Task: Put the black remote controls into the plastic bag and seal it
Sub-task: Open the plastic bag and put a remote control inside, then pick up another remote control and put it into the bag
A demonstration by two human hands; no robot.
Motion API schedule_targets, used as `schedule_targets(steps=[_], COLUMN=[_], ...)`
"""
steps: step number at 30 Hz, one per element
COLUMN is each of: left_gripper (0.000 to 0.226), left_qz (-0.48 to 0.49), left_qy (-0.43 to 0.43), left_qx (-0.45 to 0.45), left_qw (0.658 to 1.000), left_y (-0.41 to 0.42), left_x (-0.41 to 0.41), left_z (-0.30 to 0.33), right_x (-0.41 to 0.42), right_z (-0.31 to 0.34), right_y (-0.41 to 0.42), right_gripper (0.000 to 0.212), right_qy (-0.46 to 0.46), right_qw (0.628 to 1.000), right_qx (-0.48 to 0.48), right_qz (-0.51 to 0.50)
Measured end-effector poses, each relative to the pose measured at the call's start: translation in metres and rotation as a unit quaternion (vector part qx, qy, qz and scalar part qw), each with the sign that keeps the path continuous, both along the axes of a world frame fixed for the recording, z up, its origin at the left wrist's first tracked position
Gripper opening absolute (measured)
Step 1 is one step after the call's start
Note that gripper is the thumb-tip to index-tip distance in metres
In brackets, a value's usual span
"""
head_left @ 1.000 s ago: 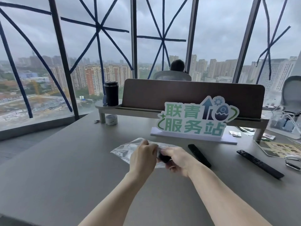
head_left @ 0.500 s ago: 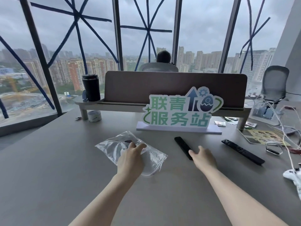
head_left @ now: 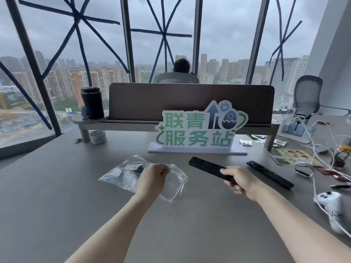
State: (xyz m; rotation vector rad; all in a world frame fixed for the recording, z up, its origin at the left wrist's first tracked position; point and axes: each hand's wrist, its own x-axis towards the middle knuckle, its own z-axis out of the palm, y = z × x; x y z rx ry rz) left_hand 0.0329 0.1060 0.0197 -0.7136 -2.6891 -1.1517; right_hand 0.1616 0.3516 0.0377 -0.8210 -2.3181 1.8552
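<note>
A clear plastic bag [head_left: 123,173] lies on the grey table [head_left: 57,196], with a dark object dimly visible inside it. My left hand [head_left: 152,180] pinches the bag's upper edge near its open right end. My right hand [head_left: 240,182] grips the near end of a long black remote control [head_left: 205,167], whose far end points up and left, just right of the bag. A second black remote control [head_left: 269,174] lies flat on the table further right, untouched.
A green-lettered sign [head_left: 197,130] stands behind the bag on a white base. A black tumbler [head_left: 92,103] sits on a low shelf. White cables, a white game controller [head_left: 331,205], a wristband and papers crowd the right side. A person sits beyond the divider.
My right hand left the bag, reached right and closed on the nearer black remote, lifting its near end. My left hand now pinches the bag's edge. The view swung rightward.
</note>
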Motion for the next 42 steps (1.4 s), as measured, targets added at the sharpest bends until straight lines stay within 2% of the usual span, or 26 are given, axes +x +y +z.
schedule_targets(steps=[3,7,13,15,19,21,23,25,28,35,42], left_gripper=[0.025,0.027,0.030,0.030,0.025,0.029,0.025,0.021,0.023,0.018,0.017], left_qz=[-0.026,-0.080,-0.094,-0.091,-0.069,-0.051,-0.028,0.003,0.025,0.004,-0.029], left_qy=[-0.003,0.013,-0.010,-0.025,-0.041,-0.048,-0.053,-0.043,-0.040,-0.050,-0.058], left_qx=[0.061,0.113,0.082,0.079,0.062,0.061,0.076,0.102,0.131,0.099,0.093], left_qw=[0.998,0.990,0.992,0.992,0.995,0.996,0.995,0.994,0.990,0.994,0.994], left_y=[0.029,0.062,0.071,0.064,0.049,0.041,0.033,0.024,0.013,0.009,0.021], left_x=[0.007,0.029,0.048,0.047,0.042,0.038,0.032,0.026,0.019,0.021,0.036], left_z=[0.021,0.044,0.032,0.021,0.002,-0.001,0.001,0.008,0.015,0.013,0.014], right_x=[0.033,0.051,0.029,0.028,0.040,0.047,0.054,0.058,0.059,0.054,0.058], right_z=[0.024,0.032,-0.007,-0.014,-0.013,-0.017,-0.026,-0.041,-0.059,-0.059,-0.053], right_y=[0.007,-0.003,-0.030,-0.025,0.014,0.044,0.074,0.102,0.131,0.117,0.089], right_gripper=[0.024,0.014,0.020,0.015,0.022,0.027,0.044,0.053,0.058,0.039,0.050], right_qy=[0.009,-0.042,0.024,0.040,0.036,-0.006,-0.080,-0.139,-0.183,-0.234,-0.246], right_qw=[0.999,0.997,0.997,0.998,0.977,0.959,0.935,0.916,0.904,0.866,0.877], right_qx=[-0.048,-0.038,-0.068,-0.026,0.078,0.166,0.252,0.299,0.308,0.371,0.348], right_qz=[0.016,0.046,0.014,-0.053,-0.198,-0.229,-0.235,-0.229,-0.235,-0.240,-0.223])
